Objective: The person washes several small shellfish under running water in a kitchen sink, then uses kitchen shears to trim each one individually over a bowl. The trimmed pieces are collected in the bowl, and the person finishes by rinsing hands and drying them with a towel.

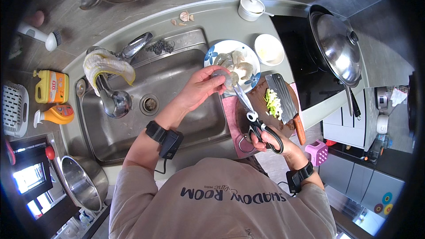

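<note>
My left hand (pixel 207 84) pinches a raw peeled shrimp (pixel 221 75) over the left rim of a white plate (pixel 254 58) with blue flowers. Several grey shrimp (pixel 237 61) lie on that plate. In my right hand (pixel 270 139) are black-handled kitchen scissors (pixel 253 118), their blades pointing up towards the held shrimp. Whether the tips touch it I cannot tell. Beneath the scissors lies a round wooden cutting board (pixel 244 109), bearing chopped green-and-white scallion (pixel 274 104) and a cleaver (pixel 282 98) with a wooden handle.
A steel sink (pixel 179 119) with a faucet (pixel 114 101) and draped cloth (pixel 106 64) lies left. Beyond the plate are a white bowl (pixel 269 50), a lidded white pot (pixel 251 8) and garlic cloves (pixel 184 16). A lidded wok (pixel 335 48) stands on the black cooktop (pixel 298 69) at right.
</note>
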A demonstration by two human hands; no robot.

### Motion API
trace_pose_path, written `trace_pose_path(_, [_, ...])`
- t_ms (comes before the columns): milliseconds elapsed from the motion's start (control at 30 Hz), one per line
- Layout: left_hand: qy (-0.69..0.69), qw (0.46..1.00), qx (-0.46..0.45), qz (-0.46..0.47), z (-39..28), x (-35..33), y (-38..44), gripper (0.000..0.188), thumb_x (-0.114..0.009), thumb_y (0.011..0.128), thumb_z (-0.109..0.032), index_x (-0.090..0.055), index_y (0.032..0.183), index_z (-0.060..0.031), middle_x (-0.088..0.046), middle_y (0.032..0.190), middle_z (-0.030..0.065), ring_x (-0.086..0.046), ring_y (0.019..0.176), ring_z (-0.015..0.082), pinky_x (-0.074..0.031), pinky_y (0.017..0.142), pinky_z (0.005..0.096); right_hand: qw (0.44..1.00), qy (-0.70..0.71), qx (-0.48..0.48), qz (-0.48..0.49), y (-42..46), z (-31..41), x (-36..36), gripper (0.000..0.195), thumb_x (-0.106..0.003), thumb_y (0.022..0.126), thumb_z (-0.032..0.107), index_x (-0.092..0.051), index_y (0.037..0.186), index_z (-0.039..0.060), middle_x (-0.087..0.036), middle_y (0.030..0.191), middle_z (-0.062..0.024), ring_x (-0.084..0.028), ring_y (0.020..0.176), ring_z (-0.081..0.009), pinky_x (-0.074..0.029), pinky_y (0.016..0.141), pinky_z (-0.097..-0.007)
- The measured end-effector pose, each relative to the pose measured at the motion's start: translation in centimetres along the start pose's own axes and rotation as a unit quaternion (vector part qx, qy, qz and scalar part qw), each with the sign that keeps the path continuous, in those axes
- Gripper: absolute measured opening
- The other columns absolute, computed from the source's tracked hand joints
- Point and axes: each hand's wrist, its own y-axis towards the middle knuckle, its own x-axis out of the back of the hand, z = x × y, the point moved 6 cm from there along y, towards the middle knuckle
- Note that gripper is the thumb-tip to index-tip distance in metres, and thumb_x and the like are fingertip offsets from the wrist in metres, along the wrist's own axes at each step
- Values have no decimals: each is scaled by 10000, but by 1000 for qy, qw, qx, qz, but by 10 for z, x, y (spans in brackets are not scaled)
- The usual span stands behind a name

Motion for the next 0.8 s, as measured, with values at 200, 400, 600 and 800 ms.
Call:
trace_pose_path(200, [58, 998, 20, 13, 1, -2, -1, 227, -570, 931, -118, -586, 1127, -5, -583, 910, 26, -522, 771, 99, -456, 715, 243, 1000, 15, -6, 9, 3, -1, -2, 468, -495, 933, 514, -525, 843, 56, -443, 643, 21, -394, 571, -63, -284, 508, -209])
trace_pose_path(400, [134, 990, 36, 25, -1, -4, -2, 208, -562, 930, -107, -600, 1103, 2, -615, 879, 24, -537, 734, 88, -454, 671, 228, 999, 31, -19, 10, 5, -1, -2, 448, -499, 935, 498, -525, 840, 61, -447, 643, 28, -381, 570, -57, -282, 504, -205])
trace_pose_path(600, [209, 975, 63, 43, 2, -3, -4, 200, -575, 924, -106, -629, 1081, 6, -631, 844, 20, -552, 707, 66, -444, 610, 207, 998, 46, -37, 18, 9, -5, 1, 440, -520, 928, 491, -521, 835, 61, -442, 641, 31, -382, 568, -52, -278, 493, -199])
trace_pose_path(800, [203, 972, 93, 72, -6, -5, -8, 211, -592, 918, -122, -643, 1089, -11, -647, 846, 14, -566, 703, 62, -443, 598, 208, 998, 31, -49, 7, 9, -1, 4, 416, -582, 903, 466, -514, 777, 75, -442, 621, 32, -389, 527, -50, -284, 457, -201])
